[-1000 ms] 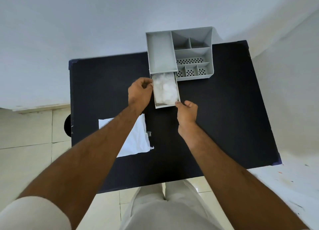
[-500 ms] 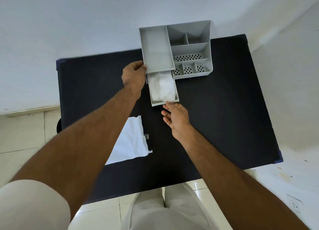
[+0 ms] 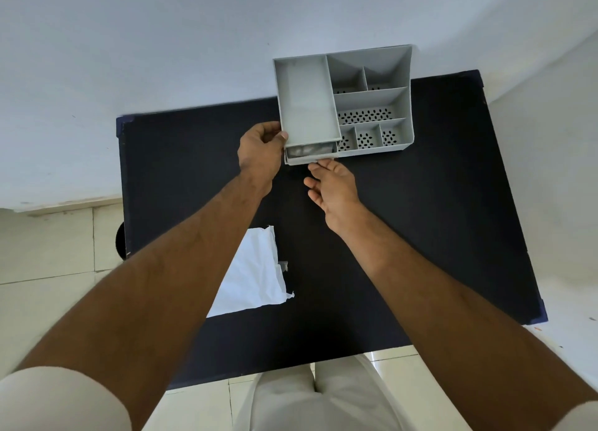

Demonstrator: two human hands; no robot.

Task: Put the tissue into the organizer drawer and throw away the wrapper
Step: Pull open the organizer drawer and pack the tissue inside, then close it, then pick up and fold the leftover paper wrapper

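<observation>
A grey organizer (image 3: pixel 307 107) with several compartments stands at the far edge of the black table (image 3: pixel 437 220). Its drawer (image 3: pixel 309 160) sticks out only a little at the front left, and a thin strip of white tissue (image 3: pixel 307 150) shows inside. My left hand (image 3: pixel 260 150) grips the organizer's front left corner. My right hand (image 3: pixel 333 184) has its fingers spread, fingertips touching the drawer's front. The white wrapper (image 3: pixel 250 278) lies flat on the table, partly under my left forearm.
A white wall rises behind the organizer and along the right. Pale tiled floor shows at the left and below the table's near edge. A small clear scrap (image 3: pixel 283 265) lies beside the wrapper. My light trousers show at the bottom.
The drawer has slid almost fully into the organizer under my right fingertips. My left hand moved from the drawer's side to the organizer's corner.
</observation>
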